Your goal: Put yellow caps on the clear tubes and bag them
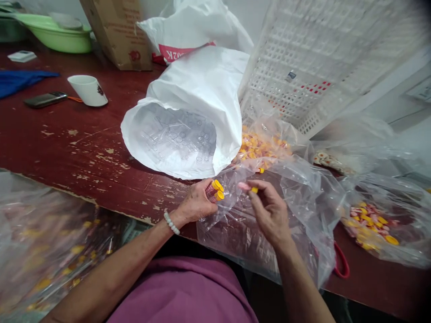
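Note:
My left hand, with a pale bead bracelet on its wrist, is closed around a few slim tubes with yellow caps. Between the thumb and fingers of my right hand is a small pink piece with a yellow end, held just to the right of those tubes. Beneath both hands spreads a clear plastic bag. Behind them lies a white sack, its mouth facing me and many clear tubes inside. Yellow-and-pink pieces are heaped beside the sack.
A tall white perforated crate leans at the back right. Another bag of yellow-and-pink pieces lies at right. On the red table stand a white cup, a phone and a cardboard box. Bagged capped tubes fill the lower left.

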Motion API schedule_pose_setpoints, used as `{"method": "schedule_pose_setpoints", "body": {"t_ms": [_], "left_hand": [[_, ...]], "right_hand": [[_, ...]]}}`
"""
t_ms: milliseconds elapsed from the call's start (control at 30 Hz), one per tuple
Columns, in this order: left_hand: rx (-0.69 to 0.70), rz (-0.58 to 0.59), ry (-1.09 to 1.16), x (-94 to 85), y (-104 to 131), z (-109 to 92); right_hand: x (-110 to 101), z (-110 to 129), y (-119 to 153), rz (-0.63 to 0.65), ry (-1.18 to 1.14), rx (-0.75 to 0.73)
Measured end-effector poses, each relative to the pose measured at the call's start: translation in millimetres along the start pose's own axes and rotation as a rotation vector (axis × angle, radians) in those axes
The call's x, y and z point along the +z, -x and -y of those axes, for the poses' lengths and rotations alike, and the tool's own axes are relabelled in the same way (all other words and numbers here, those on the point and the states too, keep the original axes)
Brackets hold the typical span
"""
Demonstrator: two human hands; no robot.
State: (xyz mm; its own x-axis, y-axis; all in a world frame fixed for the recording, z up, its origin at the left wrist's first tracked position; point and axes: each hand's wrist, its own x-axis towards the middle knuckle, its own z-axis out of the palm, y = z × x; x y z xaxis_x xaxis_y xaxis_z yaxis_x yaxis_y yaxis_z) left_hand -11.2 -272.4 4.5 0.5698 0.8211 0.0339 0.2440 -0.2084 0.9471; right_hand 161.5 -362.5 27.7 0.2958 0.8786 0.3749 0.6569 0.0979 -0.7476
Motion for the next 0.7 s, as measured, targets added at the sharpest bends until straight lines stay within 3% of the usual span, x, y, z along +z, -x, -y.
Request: {"method": "schedule_pose_setpoints", "body": {"t_ms": [100, 167, 233, 400, 533, 700], "left_hand": [[0.119, -0.009, -0.215, 4.1, 1.2, -2.1], [0.154, -0.006, -0.276, 5.9, 1.9, -1.8], [0.160, 0.000, -0.283, 5.3, 2.9, -1.6], [0.098, -0.007, -0.244, -0.9, 6.6, -3.2], [0.061, 0.015, -0.182, -0.3, 6.5, 1.7], [-0.027, -0.005, 0.110, 0.6, 6.2, 3.4]], "right_hand": [[10.1, 31.4, 8.3, 0.159, 0.026, -0.257], [16.5, 39.3, 7.2, 0.226, 0.066, -0.336], [18.7, 40.7, 4.5, 0.227, 0.091, -0.346], [17.1, 34.6, 6.2, 0.084, 0.114, -0.283], [31.9, 26.0, 18.5, 0.181, 0.189, -0.309], [56.6, 25.0, 21.7, 0.269, 0.098, -0.265]]}}
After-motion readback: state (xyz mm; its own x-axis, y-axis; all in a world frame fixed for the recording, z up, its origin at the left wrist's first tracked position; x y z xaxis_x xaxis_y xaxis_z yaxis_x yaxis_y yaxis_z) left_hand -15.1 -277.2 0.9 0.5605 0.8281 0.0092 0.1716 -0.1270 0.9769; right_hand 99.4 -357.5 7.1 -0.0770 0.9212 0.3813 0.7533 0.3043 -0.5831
